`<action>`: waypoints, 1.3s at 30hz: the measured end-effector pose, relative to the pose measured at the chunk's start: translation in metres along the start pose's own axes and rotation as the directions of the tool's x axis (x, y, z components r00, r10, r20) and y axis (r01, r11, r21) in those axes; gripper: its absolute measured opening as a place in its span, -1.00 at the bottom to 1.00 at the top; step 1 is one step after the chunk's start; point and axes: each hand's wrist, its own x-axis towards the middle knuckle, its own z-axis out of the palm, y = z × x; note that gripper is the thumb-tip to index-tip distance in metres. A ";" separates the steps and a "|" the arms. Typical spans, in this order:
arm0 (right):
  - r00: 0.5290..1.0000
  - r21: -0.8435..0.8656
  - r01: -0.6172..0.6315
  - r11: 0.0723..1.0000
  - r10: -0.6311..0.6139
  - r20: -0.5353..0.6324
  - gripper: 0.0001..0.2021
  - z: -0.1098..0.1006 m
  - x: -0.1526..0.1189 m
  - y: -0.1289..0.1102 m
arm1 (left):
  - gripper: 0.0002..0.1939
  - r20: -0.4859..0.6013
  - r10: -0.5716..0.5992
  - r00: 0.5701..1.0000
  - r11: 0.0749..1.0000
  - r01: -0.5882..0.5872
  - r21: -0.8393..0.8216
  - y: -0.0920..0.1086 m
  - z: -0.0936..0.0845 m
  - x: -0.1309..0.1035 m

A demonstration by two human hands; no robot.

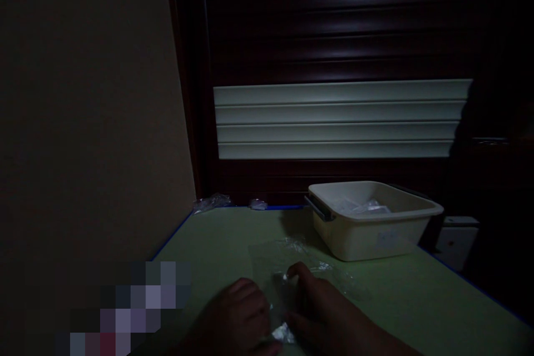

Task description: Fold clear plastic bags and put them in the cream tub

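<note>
A clear plastic bag [273, 256] lies on the green tabletop in front of me, its creases catching the light. My left hand [246, 311] is at the bag's near left edge, fingers curled in and closed on the plastic. From the right, my right hand [319, 303] reaches over the bag, with its index finger and thumb bent around a gathered part of it. The dim light and my fingers hide whether anything is inside the bag.
A cream plastic tub [375, 236] with dark handles stands at the back right, holding clear plastic packets [365, 207]. Crumpled clear wrap [212, 203] lies at the far left corner. The green table [217, 239] has a blue edge and meets a wall on the left.
</note>
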 end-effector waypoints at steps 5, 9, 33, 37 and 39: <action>0.992 -0.145 0.072 0.987 -0.087 -0.096 -0.45 -0.003 -0.004 -0.001 | -0.73 0.230 0.097 0.968 0.977 -0.136 0.163 0.005 -0.005 0.004; 0.977 -0.256 0.199 0.946 -0.213 -0.029 -0.74 0.001 -0.001 -0.004 | -0.68 0.253 0.090 0.963 0.966 -0.146 0.215 0.007 -0.003 0.003; 0.985 -0.212 0.153 0.965 -0.166 -0.045 -0.80 -0.007 0.008 0.012 | -0.88 0.114 -0.002 0.993 0.991 -0.013 0.132 0.002 -0.001 -0.002; 0.979 -0.113 0.201 0.973 -0.203 -0.003 -0.80 -0.019 -0.003 0.003 | -0.93 0.157 0.025 0.987 0.993 -0.042 0.108 0.005 -0.003 0.000; 0.968 -0.043 0.234 0.971 -0.228 0.103 -0.76 -0.030 -0.007 0.000 | -0.92 0.217 0.095 0.972 0.987 -0.120 0.105 0.005 -0.002 0.000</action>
